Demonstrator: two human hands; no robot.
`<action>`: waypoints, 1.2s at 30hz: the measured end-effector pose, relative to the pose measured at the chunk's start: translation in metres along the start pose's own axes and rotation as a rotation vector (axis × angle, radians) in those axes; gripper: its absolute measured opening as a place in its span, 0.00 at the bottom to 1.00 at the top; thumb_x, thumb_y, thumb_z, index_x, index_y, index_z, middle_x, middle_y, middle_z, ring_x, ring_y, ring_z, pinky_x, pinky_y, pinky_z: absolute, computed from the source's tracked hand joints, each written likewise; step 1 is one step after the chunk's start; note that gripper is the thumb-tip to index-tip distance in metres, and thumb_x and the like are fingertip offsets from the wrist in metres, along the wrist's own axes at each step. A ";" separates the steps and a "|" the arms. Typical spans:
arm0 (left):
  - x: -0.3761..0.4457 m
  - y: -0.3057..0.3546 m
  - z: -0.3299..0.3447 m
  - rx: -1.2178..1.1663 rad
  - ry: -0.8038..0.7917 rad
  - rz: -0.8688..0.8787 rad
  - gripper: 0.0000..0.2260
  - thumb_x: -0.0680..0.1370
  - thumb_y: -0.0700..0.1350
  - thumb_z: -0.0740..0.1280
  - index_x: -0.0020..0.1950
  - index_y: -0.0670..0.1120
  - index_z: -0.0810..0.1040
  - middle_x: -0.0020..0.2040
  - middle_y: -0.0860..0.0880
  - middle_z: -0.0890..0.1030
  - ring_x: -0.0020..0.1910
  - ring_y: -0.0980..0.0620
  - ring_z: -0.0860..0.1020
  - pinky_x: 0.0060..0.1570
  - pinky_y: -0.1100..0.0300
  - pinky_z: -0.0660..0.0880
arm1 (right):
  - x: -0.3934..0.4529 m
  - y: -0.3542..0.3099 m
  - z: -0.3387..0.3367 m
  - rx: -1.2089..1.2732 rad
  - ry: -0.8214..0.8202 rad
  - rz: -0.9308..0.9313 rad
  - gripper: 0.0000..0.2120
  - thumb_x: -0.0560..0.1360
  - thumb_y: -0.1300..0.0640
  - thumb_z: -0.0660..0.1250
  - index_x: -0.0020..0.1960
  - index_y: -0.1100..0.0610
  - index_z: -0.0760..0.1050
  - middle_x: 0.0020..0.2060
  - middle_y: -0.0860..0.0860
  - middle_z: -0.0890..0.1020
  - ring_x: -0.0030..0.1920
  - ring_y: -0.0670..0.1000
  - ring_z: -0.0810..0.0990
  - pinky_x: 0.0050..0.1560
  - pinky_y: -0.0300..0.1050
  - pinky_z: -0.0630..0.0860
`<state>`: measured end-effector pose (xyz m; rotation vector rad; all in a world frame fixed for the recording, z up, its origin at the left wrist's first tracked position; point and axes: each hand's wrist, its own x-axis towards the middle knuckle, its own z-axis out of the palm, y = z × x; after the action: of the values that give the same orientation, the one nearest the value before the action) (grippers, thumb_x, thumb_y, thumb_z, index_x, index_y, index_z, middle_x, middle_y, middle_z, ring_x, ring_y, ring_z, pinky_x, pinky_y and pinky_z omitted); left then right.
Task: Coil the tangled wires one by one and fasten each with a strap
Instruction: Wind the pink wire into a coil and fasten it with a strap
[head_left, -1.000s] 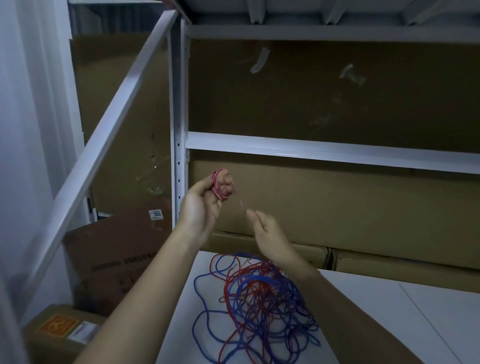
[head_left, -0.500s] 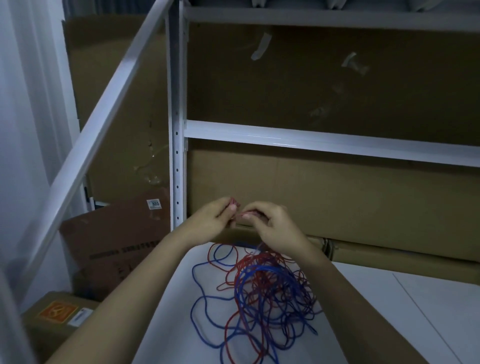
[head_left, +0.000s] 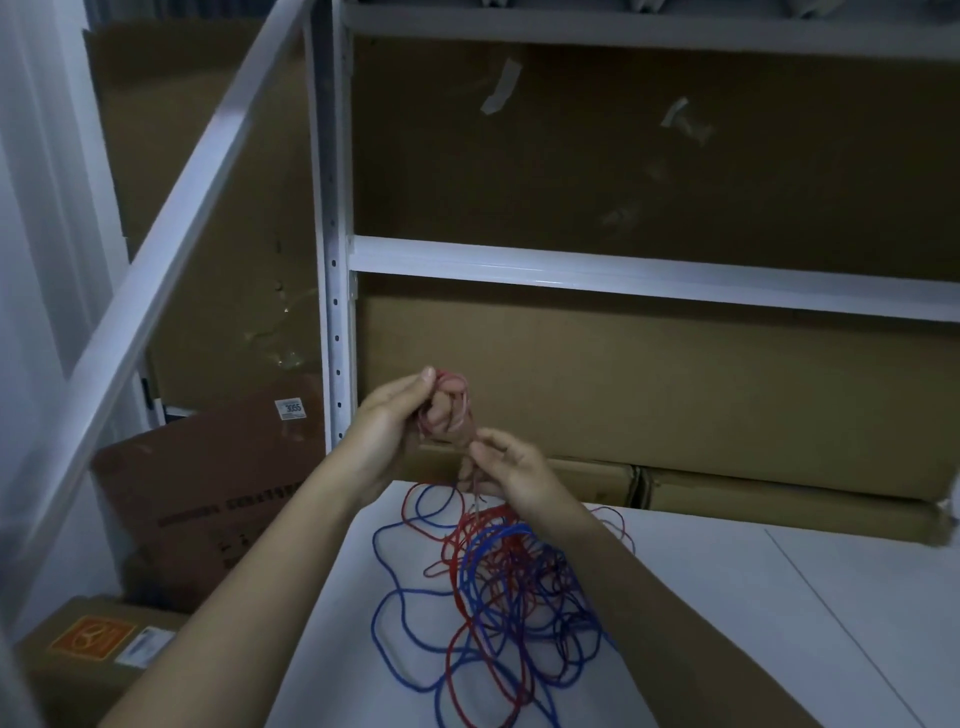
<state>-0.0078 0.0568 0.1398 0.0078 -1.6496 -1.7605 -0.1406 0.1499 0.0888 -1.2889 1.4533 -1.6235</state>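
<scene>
A small red coil (head_left: 451, 402) of wire sits wound around the fingers of my left hand (head_left: 402, 421), held up above the far left end of the tabletop (head_left: 779, 613). That hand is curled closed on the loops, thumb tip pressed in at the top of the bundle. Just below and to the right, my right hand (head_left: 511, 470) pinches the red strand (head_left: 475, 499) that trails down from the coil — thumb and forefinger narrow on it, the other fingers loosely bent. The two hands are nearly touching.

The strand drops straight into the tangled pile (head_left: 498, 597) of red and blue wires lying on the white tabletop beneath my forearms. Blue loops spill out to the left of the pile and stop just short of the tabletop's left edge; a thin red loop reaches out on the right. Right of the pile the white surface runs on, crossed by a faint seam.

Behind the hands stands a white metal rack (head_left: 335, 260), its upright post just left of the left hand and a crossbar (head_left: 623, 273) higher up, with cardboard sheets (head_left: 649, 395) filling the back. Off the tabletop's left edge, lower down, a brown carton (head_left: 208, 493) leans, and another box (head_left: 98, 654) with an orange label sits below it.
</scene>
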 end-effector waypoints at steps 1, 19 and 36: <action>0.002 0.000 0.002 0.004 0.025 0.012 0.18 0.80 0.48 0.57 0.32 0.45 0.74 0.29 0.50 0.72 0.31 0.55 0.71 0.35 0.67 0.70 | -0.001 0.004 0.004 -0.033 -0.006 0.019 0.11 0.82 0.60 0.57 0.61 0.61 0.71 0.35 0.52 0.77 0.35 0.47 0.79 0.41 0.39 0.78; 0.005 -0.035 -0.008 1.480 -0.393 -0.101 0.10 0.82 0.51 0.57 0.46 0.46 0.66 0.35 0.51 0.71 0.35 0.49 0.71 0.38 0.53 0.70 | -0.012 0.007 -0.021 -0.459 -0.118 0.048 0.03 0.78 0.59 0.65 0.47 0.54 0.77 0.37 0.48 0.78 0.40 0.45 0.77 0.43 0.34 0.73; -0.020 -0.032 0.005 1.061 -0.129 -0.109 0.13 0.82 0.48 0.58 0.45 0.40 0.72 0.37 0.44 0.73 0.37 0.50 0.71 0.38 0.56 0.65 | -0.057 0.026 -0.028 -0.576 -0.074 0.088 0.09 0.75 0.57 0.70 0.55 0.50 0.75 0.40 0.46 0.79 0.42 0.43 0.78 0.46 0.38 0.76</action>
<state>-0.0111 0.0687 0.1039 0.4783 -2.5177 -0.7742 -0.1510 0.2062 0.0504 -1.5370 1.9831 -1.1188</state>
